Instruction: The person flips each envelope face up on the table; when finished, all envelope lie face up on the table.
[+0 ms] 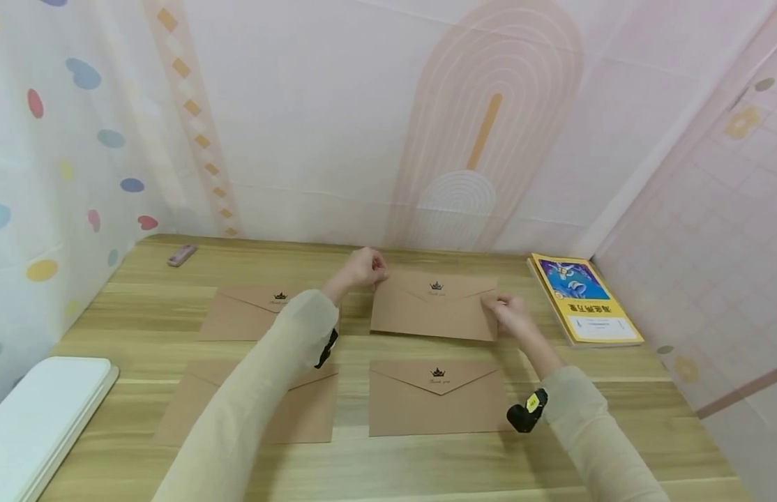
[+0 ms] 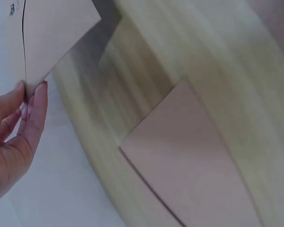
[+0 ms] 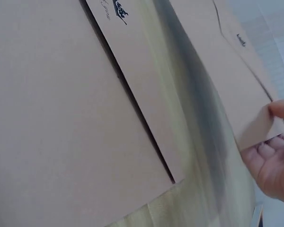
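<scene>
Both hands hold one brown paper envelope with a small black crown and script on its flap. My left hand pinches its upper left corner between thumb and fingers. At the right edge, my right hand pinches it, thumb on the front and fingers behind. In the right wrist view a shadow gap shows below the held envelope, which is lifted off the wooden table. A matching envelope lies flat just in front of it. Two more, a back one and a front one, lie to the left, partly covered by my left sleeve.
A yellow-covered book lies at the table's back right. At the back left sits a small pinkish object. A white flat case is at the left edge. Patterned curtains hang behind the table.
</scene>
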A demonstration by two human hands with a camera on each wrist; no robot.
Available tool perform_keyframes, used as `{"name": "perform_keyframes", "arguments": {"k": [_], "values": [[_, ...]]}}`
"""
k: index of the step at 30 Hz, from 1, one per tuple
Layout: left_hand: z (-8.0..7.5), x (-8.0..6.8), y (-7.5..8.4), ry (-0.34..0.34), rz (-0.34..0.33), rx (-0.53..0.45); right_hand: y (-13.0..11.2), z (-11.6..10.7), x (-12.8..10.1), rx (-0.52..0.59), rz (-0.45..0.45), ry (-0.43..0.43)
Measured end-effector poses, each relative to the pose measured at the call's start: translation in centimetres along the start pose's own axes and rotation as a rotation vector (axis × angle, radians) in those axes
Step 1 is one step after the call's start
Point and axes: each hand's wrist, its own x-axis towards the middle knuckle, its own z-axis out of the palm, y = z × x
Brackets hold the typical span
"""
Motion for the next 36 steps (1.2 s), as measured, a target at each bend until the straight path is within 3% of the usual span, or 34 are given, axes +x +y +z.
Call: {"name": "perform_keyframes", "arguments": {"k": [2, 5, 6, 9, 11, 13, 16, 18, 22, 31, 36], "values": [[1.3, 2.1, -3.4, 0.009, 0.065, 0.002, 0.1, 0.2, 0.3, -0.075, 0.019, -0.005], [1.7, 2.1, -3.7, -0.003, -0.007, 0.034, 0.1, 0.4, 0.8, -0.146, 0.019, 0.005], [1.5, 1.2, -2.3, -0.02, -0.066, 0.059, 0.1, 0.4, 0.9, -0.158, 0.013, 0.008], [1.1, -1.1, 1.2, -0.028, -0.155, 0.144, 0.0, 0.6, 1.6, -0.177, -0.018, 0.018], [2.4, 0.7, -1.3, 0.018, -0.079, 0.169, 0.2, 0.7, 2.1, -0.183, -0.022, 0.022], [3.2, 2.2, -2.7, 0.02, -0.083, 0.225, 0.5, 0.8, 2.5, -0.197, -0.004, 0.028], [3.7, 3.0, -3.6, 0.043, -0.082, 0.284, 0.8, 1.0, 3.0, -0.22, 0.042, 0.04], [3.0, 1.0, -1.1, 0.043, -0.111, 0.336, 0.9, 1.2, 3.2, -0.235, 0.063, 0.047], [2.7, -1.5, 0.5, 0.064, -0.105, 0.391, 0.8, 1.8, 3.1, -0.275, 0.074, 0.047], [3.5, -1.5, 0.2, 0.026, -0.251, 0.39, 0.6, 2.1, 3.0, -0.321, 0.045, 0.033], [3.5, -1.4, 0.7, 0.042, -0.256, 0.445, 0.4, 2.1, 2.9, -0.357, 0.06, 0.047]]}}
